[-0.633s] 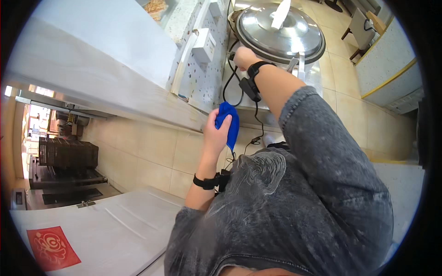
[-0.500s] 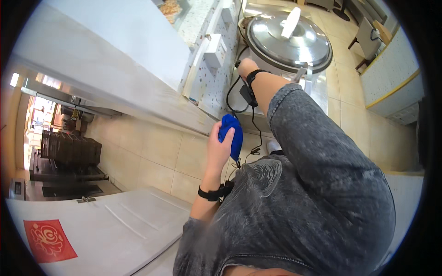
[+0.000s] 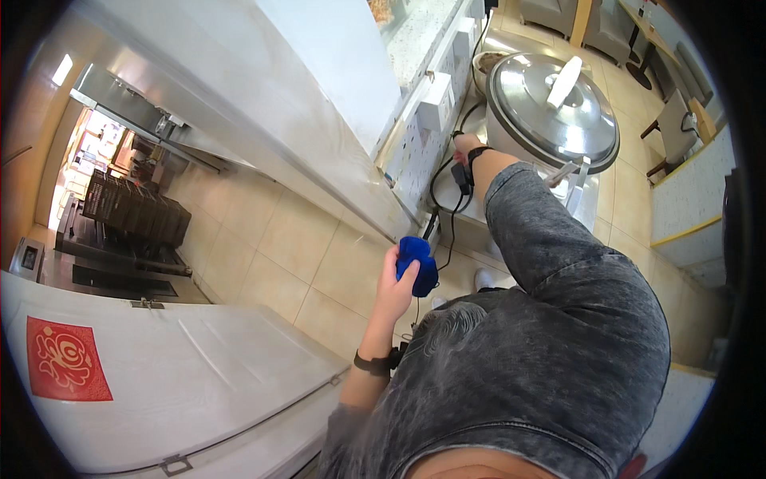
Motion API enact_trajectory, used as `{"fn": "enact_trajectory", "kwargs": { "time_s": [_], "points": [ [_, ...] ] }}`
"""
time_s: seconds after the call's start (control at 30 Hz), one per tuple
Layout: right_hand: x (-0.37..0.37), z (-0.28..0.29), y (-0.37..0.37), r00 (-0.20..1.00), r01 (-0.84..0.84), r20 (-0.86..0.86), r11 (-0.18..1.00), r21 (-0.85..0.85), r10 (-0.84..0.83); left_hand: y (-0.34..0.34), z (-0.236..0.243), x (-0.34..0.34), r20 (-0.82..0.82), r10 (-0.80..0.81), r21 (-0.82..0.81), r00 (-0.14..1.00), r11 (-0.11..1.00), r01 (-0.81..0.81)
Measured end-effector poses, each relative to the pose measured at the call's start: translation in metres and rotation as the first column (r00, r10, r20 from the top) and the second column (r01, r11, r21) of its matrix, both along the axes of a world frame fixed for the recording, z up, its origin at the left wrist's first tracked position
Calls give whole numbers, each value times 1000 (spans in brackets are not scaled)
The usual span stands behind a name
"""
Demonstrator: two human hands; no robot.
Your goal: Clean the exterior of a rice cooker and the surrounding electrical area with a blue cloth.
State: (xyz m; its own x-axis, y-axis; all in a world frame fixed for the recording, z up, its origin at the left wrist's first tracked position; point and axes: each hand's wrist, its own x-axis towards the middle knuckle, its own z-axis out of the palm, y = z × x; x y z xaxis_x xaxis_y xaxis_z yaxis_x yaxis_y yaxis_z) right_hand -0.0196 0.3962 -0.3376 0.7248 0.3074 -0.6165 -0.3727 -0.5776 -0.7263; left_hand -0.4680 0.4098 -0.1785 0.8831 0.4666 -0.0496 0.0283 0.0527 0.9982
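So there's just the head view here, and I'm placing everything off the big round cooker (image 3: 507, 134). The person's left hand (image 3: 394, 289) is out on the cooker's left and nearer the body, well apart from it, and it's got a blue cloth (image 3: 424, 276) bunched in its grip. The thumb lies across the cloth; the other fingers mostly go behind it, so they're hard to see. The cloth sits right against those fingers, poking out on the side toward the cooker. It's scrunched, but the longer way seems to run roughly from its far end back toward the body, with a bit of a slant. Left hand is obviously the nearer one to it.

The right hand (image 3: 467, 146) is the one nearest the cooker, just beside its left wall, with its fingers by a black cord (image 3: 432, 190) that loops down on that same left side. Fingers look curled, but honestly can't tell if they're pinching the cord, touching it or just next to it. Too small.

Also around: the cooker's steel lid (image 3: 592, 120) is on, white handle (image 3: 565, 82) on top, and a white socket box (image 3: 436, 102) is on the wall left of the cooker.
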Motion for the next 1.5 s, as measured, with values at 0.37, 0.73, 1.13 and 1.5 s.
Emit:
{"fn": "enact_trajectory", "kwargs": {
  "time_s": [0.37, 0.73, 1.13, 1.5],
  "points": [
    [-89, 130, -46, 786, 444, 368, 868, 223, -497, -5, 30, 48, 73, -71, 222, 995, 974, 53],
    [-299, 218, -103, 909, -346, 414, 628, 697, 43, -8, 65, 57, 289, 17, 253, 957, 963, -94],
    [-329, 236, -92, 937, 229, -292, 293, 928, 194, 5, 66, 33, 265, -57, 602, 963, 790, -119],
    [-243, 348, -127, 721, -61, 574, 790, 611, -388, 0, 82, 35, 310, -22, 803, 950, 542, -249]
  ]
}}
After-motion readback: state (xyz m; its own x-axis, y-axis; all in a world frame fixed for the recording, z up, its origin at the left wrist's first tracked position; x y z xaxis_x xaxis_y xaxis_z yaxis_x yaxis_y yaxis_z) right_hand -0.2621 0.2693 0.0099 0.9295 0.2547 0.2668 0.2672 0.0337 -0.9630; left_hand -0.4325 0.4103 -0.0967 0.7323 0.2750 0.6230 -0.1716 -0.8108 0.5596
